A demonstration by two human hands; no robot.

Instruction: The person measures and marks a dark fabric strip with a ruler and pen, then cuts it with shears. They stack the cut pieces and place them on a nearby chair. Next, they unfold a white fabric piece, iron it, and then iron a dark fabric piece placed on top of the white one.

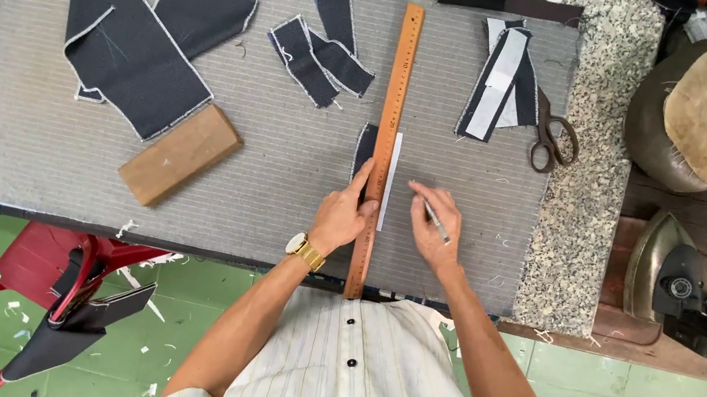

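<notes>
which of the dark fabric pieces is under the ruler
The small dark piece beneath the wooden ruler, beside the left hand. The other dark pieces lie apart, farther up the mat.

Bright, even daylight, soft faint shadows, no glare; sharp throughout, with slight wide-angle stretching at the edges.
</notes>
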